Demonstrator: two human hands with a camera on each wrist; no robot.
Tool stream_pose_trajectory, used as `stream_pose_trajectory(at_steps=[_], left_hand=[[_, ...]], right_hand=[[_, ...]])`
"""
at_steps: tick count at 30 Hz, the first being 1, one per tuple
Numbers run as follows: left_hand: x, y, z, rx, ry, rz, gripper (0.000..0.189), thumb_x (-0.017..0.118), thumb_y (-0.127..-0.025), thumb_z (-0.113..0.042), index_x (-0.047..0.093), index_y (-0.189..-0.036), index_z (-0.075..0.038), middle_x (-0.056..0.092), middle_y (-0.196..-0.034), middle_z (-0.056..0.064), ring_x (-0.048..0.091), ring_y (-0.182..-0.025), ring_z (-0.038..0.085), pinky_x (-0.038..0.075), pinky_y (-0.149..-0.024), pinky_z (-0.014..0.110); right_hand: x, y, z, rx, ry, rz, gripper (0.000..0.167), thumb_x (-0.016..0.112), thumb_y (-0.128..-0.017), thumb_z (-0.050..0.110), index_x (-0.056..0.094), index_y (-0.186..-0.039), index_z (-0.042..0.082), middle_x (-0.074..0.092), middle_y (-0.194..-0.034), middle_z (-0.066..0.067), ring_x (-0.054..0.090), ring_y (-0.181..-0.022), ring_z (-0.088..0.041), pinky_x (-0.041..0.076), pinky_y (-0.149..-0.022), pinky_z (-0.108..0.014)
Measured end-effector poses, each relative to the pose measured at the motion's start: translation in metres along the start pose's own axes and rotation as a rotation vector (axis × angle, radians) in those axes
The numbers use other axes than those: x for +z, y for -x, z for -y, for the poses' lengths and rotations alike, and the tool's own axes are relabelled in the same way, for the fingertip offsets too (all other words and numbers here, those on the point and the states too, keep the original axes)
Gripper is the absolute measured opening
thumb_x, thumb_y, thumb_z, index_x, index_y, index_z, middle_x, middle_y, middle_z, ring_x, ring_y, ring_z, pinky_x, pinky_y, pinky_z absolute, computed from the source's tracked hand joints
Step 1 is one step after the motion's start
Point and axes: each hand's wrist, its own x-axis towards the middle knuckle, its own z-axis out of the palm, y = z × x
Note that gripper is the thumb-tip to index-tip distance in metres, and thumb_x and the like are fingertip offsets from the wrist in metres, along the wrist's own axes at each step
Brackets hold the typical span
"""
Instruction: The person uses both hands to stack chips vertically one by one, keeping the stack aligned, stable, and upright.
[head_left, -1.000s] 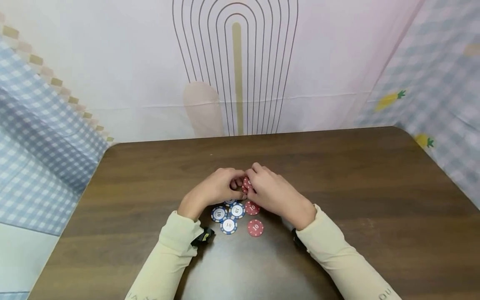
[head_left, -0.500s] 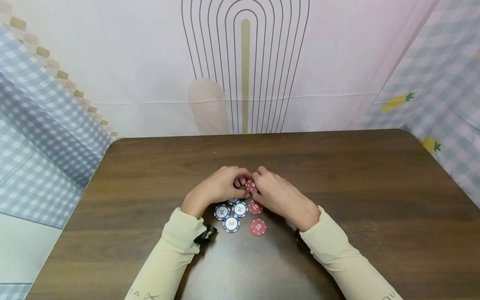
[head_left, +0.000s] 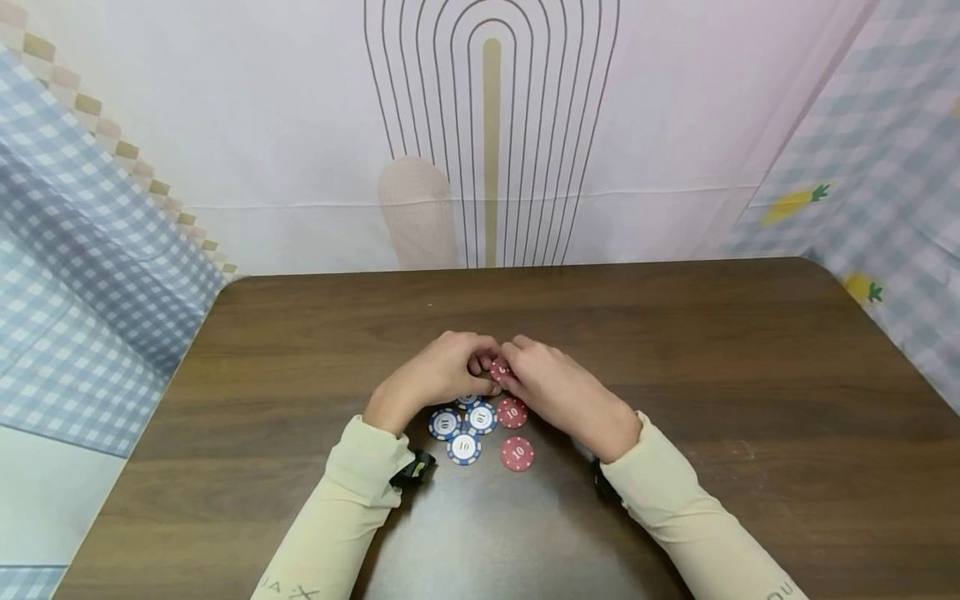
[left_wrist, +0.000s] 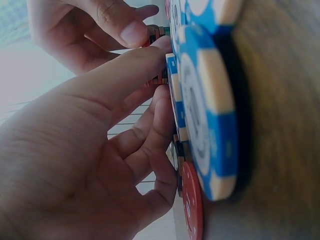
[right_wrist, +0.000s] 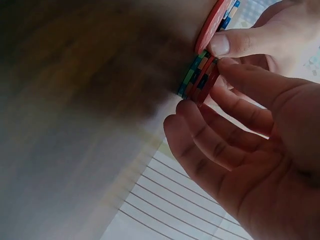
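Note:
Between both hands stands a short stack of poker chips point(right_wrist: 197, 77), green at the bottom with blue-and-tan and red layers above. Its red top chip point(head_left: 498, 369) shows partly in the head view. My left hand point(head_left: 442, 371) curves round the left side, thumb near me and fingers on the far side. My right hand point(head_left: 551, 379) pinches the stack from the right between thumb and fingers, covering part of the top chip. Right beside the stack, toward me, lie several blue-and-white chips point(head_left: 463, 448) and two red chips point(head_left: 517, 454) marked 10.
The chips lie on a dark brown wooden table point(head_left: 675, 333). Behind it hangs a white cloth point(head_left: 285, 133) with arch lines. Blue checked cloth point(head_left: 67, 333) borders the left side, and more checked cloth point(head_left: 900, 208) is at the right.
The view has shifted slightly, then steadied. Both hands stay round the stack; the right fingers have edged left and now cover more of the red top chip. The loose chips lie as before.

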Motion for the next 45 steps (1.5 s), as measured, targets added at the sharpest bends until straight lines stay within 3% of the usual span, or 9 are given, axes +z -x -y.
stream_pose_trajectory(at_steps=[11, 17, 20, 25, 32, 38, 45], left_hand=[[-0.001, 0.0, 0.004, -0.019, 0.003, 0.004, 0.038, 0.086, -0.09, -0.016, 0.073, -0.125, -0.011, 0.07, -0.097, -0.002, 0.062, -0.088, 0.012, 0.055, -0.082, 0.028], [-0.004, -0.002, 0.001, -0.004, 0.003, 0.0, 0.036, 0.085, -0.09, -0.015, 0.073, -0.124, -0.01, 0.07, -0.098, -0.001, 0.063, -0.089, 0.011, 0.054, -0.083, 0.027], [-0.006, -0.003, -0.001, 0.011, -0.002, -0.002, 0.035, 0.085, -0.091, -0.015, 0.073, -0.123, -0.009, 0.071, -0.1, -0.001, 0.063, -0.09, 0.011, 0.055, -0.085, 0.027], [-0.006, -0.003, -0.003, 0.005, 0.0, -0.007, 0.033, 0.085, -0.091, -0.016, 0.074, -0.122, -0.011, 0.071, -0.099, -0.001, 0.063, -0.09, 0.011, 0.055, -0.085, 0.028], [0.001, -0.001, -0.004, 0.001, 0.022, 0.012, 0.033, 0.084, -0.091, -0.016, 0.074, -0.122, -0.011, 0.07, -0.099, -0.002, 0.063, -0.089, 0.011, 0.055, -0.084, 0.027], [0.003, -0.001, -0.003, -0.001, 0.018, -0.002, 0.032, 0.083, -0.091, -0.011, 0.074, -0.122, -0.011, 0.07, -0.098, -0.002, 0.062, -0.089, 0.011, 0.055, -0.084, 0.028], [0.003, 0.0, 0.0, 0.008, 0.006, -0.007, 0.031, 0.083, -0.091, -0.013, 0.074, -0.121, -0.011, 0.07, -0.096, -0.002, 0.063, -0.088, 0.011, 0.055, -0.084, 0.028]], right_hand=[[-0.024, 0.004, 0.01, 0.048, 0.067, 0.055, 0.02, 0.078, -0.097, 0.02, 0.069, -0.107, 0.005, 0.063, -0.093, -0.005, 0.06, -0.074, -0.017, 0.055, -0.061, -0.036], [-0.033, 0.014, 0.024, 0.015, 0.128, 0.137, 0.028, 0.083, -0.093, 0.02, 0.069, -0.112, 0.005, 0.068, -0.098, -0.008, 0.067, -0.081, -0.022, 0.06, -0.066, -0.042], [-0.034, 0.018, 0.03, 0.004, 0.133, 0.18, 0.026, 0.082, -0.094, 0.018, 0.067, -0.11, 0.005, 0.068, -0.099, -0.008, 0.066, -0.077, -0.021, 0.059, -0.064, -0.041], [-0.032, 0.02, 0.032, 0.066, 0.115, 0.269, 0.028, 0.082, -0.093, 0.016, 0.066, -0.114, 0.004, 0.066, -0.104, -0.009, 0.064, -0.078, -0.022, 0.058, -0.066, -0.043], [-0.015, 0.026, 0.035, 0.089, 0.093, 0.185, 0.021, 0.079, -0.093, 0.012, 0.065, -0.104, 0.0, 0.064, -0.097, -0.011, 0.063, -0.076, -0.025, 0.058, -0.062, -0.045], [-0.005, 0.023, 0.039, 0.094, 0.123, 0.166, 0.019, 0.078, -0.095, 0.012, 0.066, -0.101, -0.002, 0.064, -0.094, -0.011, 0.061, -0.075, -0.023, 0.059, -0.059, -0.043], [-0.002, 0.02, 0.039, 0.1, 0.145, 0.195, 0.032, 0.081, -0.093, 0.014, 0.065, -0.113, -0.005, 0.064, -0.097, -0.012, 0.061, -0.078, -0.022, 0.059, -0.061, -0.04]])
